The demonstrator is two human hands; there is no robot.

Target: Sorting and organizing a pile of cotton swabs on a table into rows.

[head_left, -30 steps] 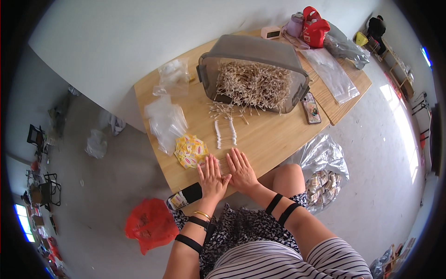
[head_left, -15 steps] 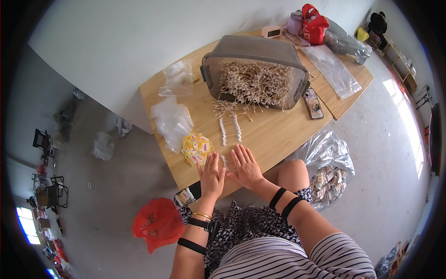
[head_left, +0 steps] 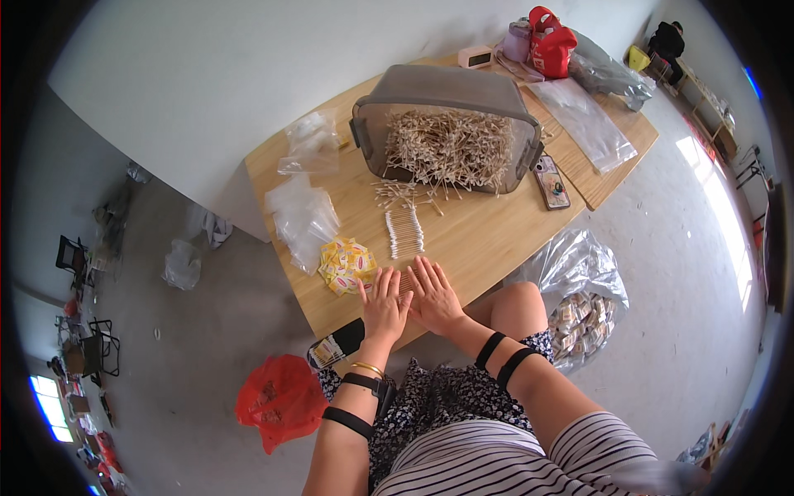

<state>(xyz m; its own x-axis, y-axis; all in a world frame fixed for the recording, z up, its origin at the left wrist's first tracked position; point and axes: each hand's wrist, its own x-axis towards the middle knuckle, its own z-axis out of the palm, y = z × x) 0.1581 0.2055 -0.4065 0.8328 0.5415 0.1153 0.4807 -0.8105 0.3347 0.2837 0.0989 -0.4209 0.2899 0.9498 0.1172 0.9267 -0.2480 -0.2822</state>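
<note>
My left hand lies over the near edge of the wooden table, fingers stretched out. Beside it my right hand is also flat with fingers extended. In the narrow gap between them a few cotton swabs show, lying crosswise; my hands cover their ends. Just beyond the fingertips is a neat column of cotton swabs, laid side by side. A pile of small yellow-and-white cards sits left of my left fingers. Farther back, a grey translucent bin lies on its side, filled with loose cotton swabs.
Clear plastic bags lie at the table's left. A phone rests at the right. On the floor stand a red bag and a clear bag of small packs. Another person sits far right.
My hands have drawn closer together, the left shifting slightly right, narrowing the gap over the near swabs. The whole view has shifted slightly.
</note>
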